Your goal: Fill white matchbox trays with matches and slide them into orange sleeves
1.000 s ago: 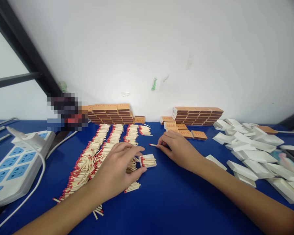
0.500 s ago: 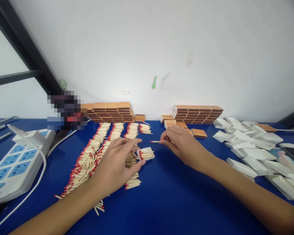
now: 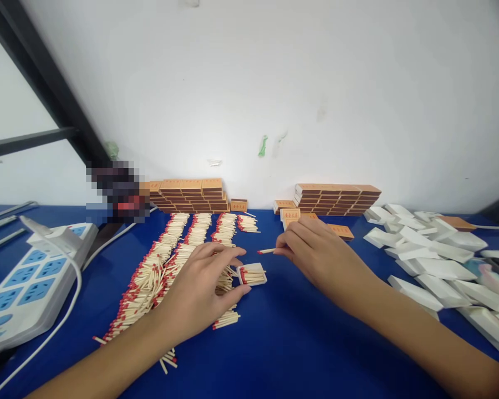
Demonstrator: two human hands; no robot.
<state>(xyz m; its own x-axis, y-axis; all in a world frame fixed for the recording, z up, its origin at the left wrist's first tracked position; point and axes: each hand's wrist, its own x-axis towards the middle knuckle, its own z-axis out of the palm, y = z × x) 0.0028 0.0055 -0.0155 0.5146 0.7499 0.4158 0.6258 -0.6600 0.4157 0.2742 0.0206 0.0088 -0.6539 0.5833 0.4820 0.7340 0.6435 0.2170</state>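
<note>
A white matchbox tray [image 3: 261, 281] lies on the blue table, partly filled with red-tipped matches. My left hand [image 3: 210, 288] curves around the tray's left end, thumb and forefinger apart; whether the thumb touches it I cannot tell. Between thumb and forefinger, my right hand [image 3: 311, 249] pinches a single match [image 3: 268, 251], its red head pointing left, just above and right of the tray. Long rows of loose matches [image 3: 149, 277] spread beneath and beyond my left hand, which hides part of them.
Closed matchboxes stand in a left stack [image 3: 191, 194] and a right stack [image 3: 336, 199] against the wall. Several more boxes [image 3: 290, 215] lie before the right one. White trays [image 3: 428, 257] are heaped at right. A power strip [image 3: 29, 282] with a white cable sits at left.
The match in my right hand has tilted slightly, and that hand sits a little farther right. My left hand stays around the tray. The whole view has shifted slightly downward.
</note>
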